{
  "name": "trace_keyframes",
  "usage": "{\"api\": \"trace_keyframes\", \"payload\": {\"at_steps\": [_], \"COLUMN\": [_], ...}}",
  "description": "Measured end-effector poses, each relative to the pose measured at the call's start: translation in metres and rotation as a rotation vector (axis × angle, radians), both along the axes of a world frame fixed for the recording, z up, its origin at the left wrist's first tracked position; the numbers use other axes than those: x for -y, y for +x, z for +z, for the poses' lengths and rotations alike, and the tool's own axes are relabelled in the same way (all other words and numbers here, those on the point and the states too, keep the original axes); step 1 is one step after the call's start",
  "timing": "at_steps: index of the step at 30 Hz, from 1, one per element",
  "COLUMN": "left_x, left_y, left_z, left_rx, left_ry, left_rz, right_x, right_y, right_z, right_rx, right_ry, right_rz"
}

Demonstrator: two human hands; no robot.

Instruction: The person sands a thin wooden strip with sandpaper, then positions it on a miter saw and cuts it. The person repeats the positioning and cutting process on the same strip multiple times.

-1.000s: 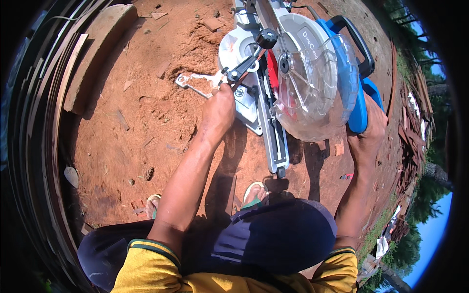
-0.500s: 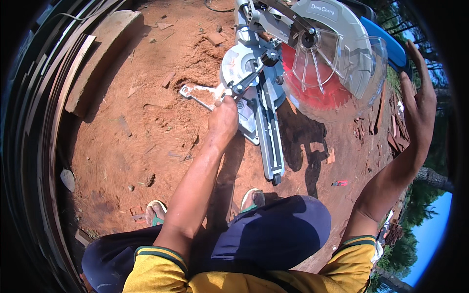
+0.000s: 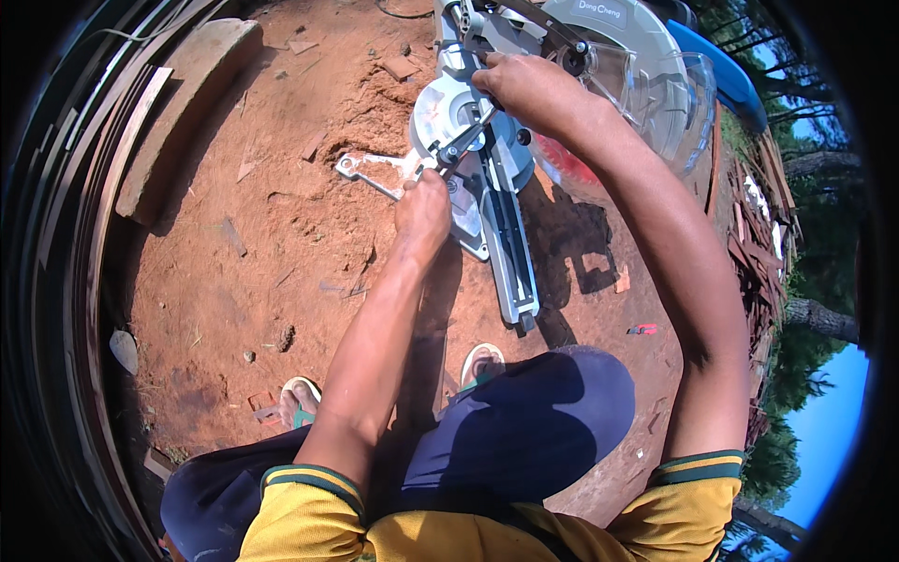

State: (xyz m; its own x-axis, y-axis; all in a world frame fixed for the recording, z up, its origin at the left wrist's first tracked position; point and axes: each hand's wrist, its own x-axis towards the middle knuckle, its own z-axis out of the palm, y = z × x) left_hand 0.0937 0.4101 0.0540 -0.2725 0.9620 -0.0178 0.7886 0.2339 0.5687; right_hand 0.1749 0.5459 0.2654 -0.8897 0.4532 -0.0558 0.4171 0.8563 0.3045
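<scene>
A grey sliding mitre saw (image 3: 510, 234) stands on the ground before me, with a clear guard (image 3: 693, 112) over its red blade (image 3: 565, 167). My left hand (image 3: 424, 208) is closed on the lower end of a dark lever (image 3: 454, 153) that slants across the saw's round base (image 3: 438, 117). Over the upper part of that base reaches my right hand (image 3: 524, 86), its fingers curled down beside the metal upright. Whatever those fingers hold is hidden; a black knob seen there earlier is covered by the hand.
Long boards (image 3: 112, 206) are stacked along the left, beside a thick slab (image 3: 187, 122). Wood scraps (image 3: 754, 248) are heaped at the right. A small red tool (image 3: 642, 329) lies on the reddish ground, and sawdust surrounds the saw. My sandalled feet (image 3: 482, 363) are near the base.
My right hand has swung from the far right, where it was raised and open, leftward onto the saw's upper base. My left hand keeps its grip on the lever.
</scene>
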Motion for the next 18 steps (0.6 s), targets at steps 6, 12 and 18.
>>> {"api": "trace_keyframes", "payload": {"at_steps": [6, 12, 18], "left_x": [0.000, 0.001, -0.004], "left_y": [0.003, 0.002, 0.006], "left_z": [-0.005, 0.001, 0.001], "left_rx": [-0.098, -0.039, 0.030], "left_ry": [0.034, -0.004, -0.131], "left_rz": [0.008, 0.030, 0.013], "right_x": [0.003, 0.014, 0.003], "right_y": [-0.002, -0.005, 0.006], "right_z": [0.003, -0.003, 0.008], "right_rx": [0.047, 0.073, 0.008], "right_ry": [0.003, 0.049, -0.101], "right_rz": [-0.145, -0.271, -0.089]}}
